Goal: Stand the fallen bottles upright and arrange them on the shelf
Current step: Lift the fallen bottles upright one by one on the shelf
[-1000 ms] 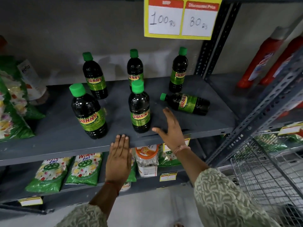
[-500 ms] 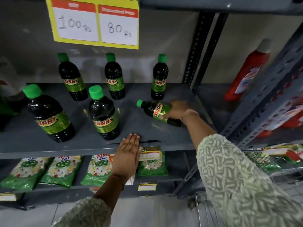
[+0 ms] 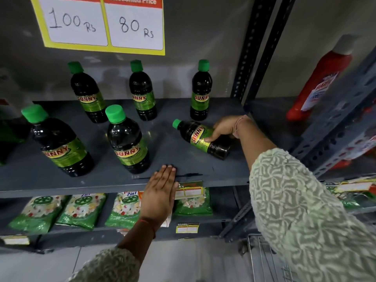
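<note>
Since a second ago the right hand (image 3: 224, 129) has crossed from the shelf (image 3: 105, 180) edge to close around the fallen bottle (image 3: 201, 139), which lies on its side, cap pointing away from the palm. The left hand (image 3: 160, 192) stays flat, fingers together, on the shelf lip. This looks like the last righting step: tip the bottle onto its base. Five bottles stand beyond the left hand; one lies down.
</note>
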Action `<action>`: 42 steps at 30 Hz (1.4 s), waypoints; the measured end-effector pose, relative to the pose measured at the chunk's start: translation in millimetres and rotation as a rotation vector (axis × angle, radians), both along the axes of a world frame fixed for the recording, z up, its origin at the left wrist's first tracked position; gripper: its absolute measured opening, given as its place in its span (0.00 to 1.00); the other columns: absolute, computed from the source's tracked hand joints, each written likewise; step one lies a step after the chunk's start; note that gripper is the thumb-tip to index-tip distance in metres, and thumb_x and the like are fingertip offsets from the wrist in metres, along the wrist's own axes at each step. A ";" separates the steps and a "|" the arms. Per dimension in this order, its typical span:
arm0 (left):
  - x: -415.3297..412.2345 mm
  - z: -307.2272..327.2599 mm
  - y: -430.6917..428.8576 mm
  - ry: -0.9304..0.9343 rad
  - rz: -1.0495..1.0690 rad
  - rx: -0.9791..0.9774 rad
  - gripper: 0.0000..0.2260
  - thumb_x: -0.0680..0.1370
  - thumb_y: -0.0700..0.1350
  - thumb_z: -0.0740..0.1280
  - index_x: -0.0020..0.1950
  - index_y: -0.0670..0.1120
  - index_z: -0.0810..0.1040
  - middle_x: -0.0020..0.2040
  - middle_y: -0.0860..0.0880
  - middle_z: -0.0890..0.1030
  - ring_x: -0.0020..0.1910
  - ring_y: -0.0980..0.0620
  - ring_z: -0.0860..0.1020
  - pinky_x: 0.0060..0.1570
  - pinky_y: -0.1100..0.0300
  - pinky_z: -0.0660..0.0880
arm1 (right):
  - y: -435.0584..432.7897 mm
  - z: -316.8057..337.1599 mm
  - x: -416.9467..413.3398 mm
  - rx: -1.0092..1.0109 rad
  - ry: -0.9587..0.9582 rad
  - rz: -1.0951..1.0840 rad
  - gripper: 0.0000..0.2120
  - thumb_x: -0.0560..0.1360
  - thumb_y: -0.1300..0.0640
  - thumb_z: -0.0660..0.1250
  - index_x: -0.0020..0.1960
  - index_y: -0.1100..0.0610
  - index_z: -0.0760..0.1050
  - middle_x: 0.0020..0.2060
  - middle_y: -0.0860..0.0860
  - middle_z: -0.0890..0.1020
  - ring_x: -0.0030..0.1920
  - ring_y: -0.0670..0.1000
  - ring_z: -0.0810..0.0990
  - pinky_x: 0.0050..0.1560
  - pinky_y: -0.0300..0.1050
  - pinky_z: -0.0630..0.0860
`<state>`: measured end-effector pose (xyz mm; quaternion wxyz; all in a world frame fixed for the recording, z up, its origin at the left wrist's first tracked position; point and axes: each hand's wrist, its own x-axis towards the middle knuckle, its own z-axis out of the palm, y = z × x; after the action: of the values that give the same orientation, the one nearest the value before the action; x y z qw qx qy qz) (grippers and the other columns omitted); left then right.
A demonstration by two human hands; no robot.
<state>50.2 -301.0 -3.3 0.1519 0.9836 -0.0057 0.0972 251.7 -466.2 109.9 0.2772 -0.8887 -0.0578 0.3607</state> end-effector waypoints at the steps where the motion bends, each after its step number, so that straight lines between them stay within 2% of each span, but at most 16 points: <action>1: -0.2 0.7 0.1 0.004 -0.001 -0.002 0.30 0.81 0.54 0.39 0.63 0.37 0.72 0.62 0.38 0.77 0.61 0.40 0.74 0.62 0.40 0.62 | 1.1 1.7 -0.1 -0.020 0.037 -0.010 0.18 0.67 0.56 0.73 0.53 0.63 0.75 0.42 0.54 0.80 0.40 0.50 0.77 0.35 0.41 0.69; 5: -1.1 3.1 0.8 0.000 -0.011 -0.003 0.29 0.81 0.53 0.40 0.63 0.36 0.73 0.61 0.38 0.77 0.61 0.40 0.74 0.61 0.40 0.63 | 7.4 4.1 -1.0 -0.051 0.044 -0.079 0.12 0.64 0.58 0.75 0.41 0.59 0.74 0.41 0.54 0.78 0.39 0.52 0.75 0.37 0.43 0.70; 8: -1.8 3.0 0.5 -0.019 -0.020 0.002 0.24 0.80 0.50 0.47 0.62 0.36 0.73 0.61 0.38 0.77 0.61 0.40 0.74 0.60 0.39 0.64 | 8.6 -3.2 -3.1 0.043 0.029 -0.172 0.18 0.61 0.62 0.77 0.47 0.64 0.75 0.43 0.58 0.80 0.43 0.58 0.80 0.47 0.50 0.78; 11: -1.7 1.3 1.0 -0.027 -0.019 -0.008 0.22 0.77 0.47 0.51 0.62 0.36 0.73 0.61 0.38 0.77 0.60 0.39 0.75 0.67 0.51 0.61 | 8.8 -11.3 -9.7 0.123 -0.139 -0.235 0.14 0.57 0.60 0.79 0.38 0.59 0.76 0.32 0.52 0.79 0.32 0.51 0.79 0.27 0.36 0.73; 13: -1.4 1.4 1.4 -0.036 -0.015 -0.022 0.22 0.77 0.47 0.52 0.63 0.36 0.73 0.61 0.38 0.77 0.61 0.39 0.74 0.69 0.60 0.53 | 7.9 -16.0 -13.9 0.185 -0.267 -0.278 0.15 0.55 0.57 0.80 0.33 0.55 0.75 0.31 0.49 0.79 0.32 0.48 0.78 0.26 0.34 0.70; 16: -0.8 0.4 0.9 -0.049 -0.025 0.012 0.21 0.76 0.46 0.52 0.62 0.36 0.73 0.60 0.38 0.78 0.60 0.40 0.75 0.62 0.44 0.64 | 6.9 -28.7 -19.2 0.393 -0.337 -0.415 0.18 0.54 0.58 0.80 0.39 0.58 0.76 0.37 0.50 0.81 0.39 0.51 0.80 0.39 0.41 0.76; 18: -0.1 -0.2 0.6 -0.061 -0.027 0.023 0.21 0.76 0.46 0.52 0.62 0.36 0.74 0.60 0.38 0.78 0.60 0.40 0.76 0.58 0.38 0.65 | 9.3 -34.6 -25.2 0.517 -0.371 -0.477 0.18 0.56 0.58 0.80 0.41 0.58 0.76 0.38 0.51 0.81 0.38 0.49 0.79 0.38 0.40 0.75; 24: 0.3 -2.6 1.6 -0.078 -0.027 0.014 0.20 0.76 0.46 0.53 0.61 0.36 0.74 0.59 0.38 0.78 0.59 0.40 0.76 0.57 0.38 0.68 | 22.0 -50.9 -46.7 0.703 -0.598 -0.605 0.13 0.60 0.57 0.77 0.41 0.50 0.76 0.35 0.45 0.80 0.35 0.42 0.78 0.34 0.35 0.71; 26: 0.4 -1.6 1.3 -0.074 -0.031 0.008 0.20 0.76 0.45 0.53 0.61 0.36 0.74 0.59 0.38 0.79 0.59 0.40 0.76 0.56 0.38 0.69 | 26.9 -57.3 -53.6 0.738 -0.660 -0.660 0.18 0.60 0.58 0.78 0.47 0.52 0.76 0.38 0.46 0.80 0.38 0.42 0.78 0.36 0.31 0.71; 28: 0.2 -2.1 1.4 -0.076 -0.037 0.004 0.20 0.76 0.45 0.53 0.61 0.36 0.74 0.59 0.38 0.79 0.59 0.40 0.76 0.59 0.44 0.70 | 30.5 -64.0 -58.5 0.738 -0.696 -0.708 0.24 0.59 0.59 0.78 0.52 0.56 0.75 0.45 0.50 0.81 0.43 0.47 0.79 0.42 0.36 0.74; 30: 0.0 -2.7 2.2 -0.075 -0.032 -0.012 0.20 0.76 0.45 0.53 0.61 0.36 0.74 0.59 0.38 0.78 0.59 0.39 0.76 0.67 0.56 0.60 | 33.4 -70.6 -62.1 0.715 -0.724 -0.723 0.27 0.58 0.59 0.79 0.54 0.58 0.73 0.49 0.54 0.81 0.48 0.52 0.79 0.49 0.44 0.75; 32: 0.6 -2.4 3.2 -0.079 -0.024 -0.024 0.20 0.76 0.45 0.53 0.62 0.36 0.73 0.60 0.37 0.78 0.60 0.39 0.75 0.69 0.61 0.51 | 35.8 -74.3 -65.7 0.693 -0.770 -0.717 0.28 0.57 0.58 0.79 0.54 0.57 0.73 0.50 0.55 0.81 0.49 0.52 0.78 0.50 0.45 0.75; 34: 0.2 -2.4 3.4 -0.078 -0.031 -0.026 0.21 0.76 0.46 0.53 0.62 0.36 0.73 0.60 0.38 0.78 0.60 0.39 0.75 0.69 0.59 0.54 | 37.6 -76.1 -68.8 0.686 -0.806 -0.710 0.28 0.57 0.56 0.79 0.55 0.57 0.73 0.50 0.53 0.81 0.48 0.50 0.77 0.48 0.41 0.72; 36: -0.3 -1.8 2.6 -0.076 -0.043 -0.011 0.20 0.76 0.46 0.53 0.62 0.36 0.74 0.60 0.38 0.78 0.60 0.40 0.75 0.64 0.51 0.66 | 37.9 -77.8 -70.7 0.693 -0.833 -0.691 0.30 0.58 0.55 0.79 0.56 0.56 0.72 0.49 0.51 0.79 0.48 0.48 0.75 0.48 0.39 0.71; 38: 0.7 -0.4 1.7 -0.071 -0.043 0.003 0.20 0.76 0.46 0.53 0.61 0.36 0.74 0.59 0.38 0.78 0.59 0.39 0.76 0.57 0.39 0.69 | 36.8 -78.9 -71.5 0.708 -0.836 -0.674 0.32 0.57 0.56 0.79 0.57 0.57 0.71 0.49 0.49 0.77 0.49 0.49 0.75 0.49 0.40 0.72; 42: 1.5 -0.8 2.3 -0.055 -0.034 0.016 0.22 0.79 0.49 0.50 0.60 0.37 0.75 0.59 0.39 0.79 0.58 0.41 0.77 0.57 0.44 0.71 | 35.0 -84.9 -71.7 0.701 -0.849 -0.636 0.40 0.55 0.54 0.80 0.63 0.58 0.67 0.57 0.54 0.74 0.59 0.53 0.72 0.59 0.48 0.71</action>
<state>51.6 -298.7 -4.2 0.1457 0.9814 -0.0275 0.1216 180.0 -431.1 25.0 0.5980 -0.7846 -0.0103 -0.1636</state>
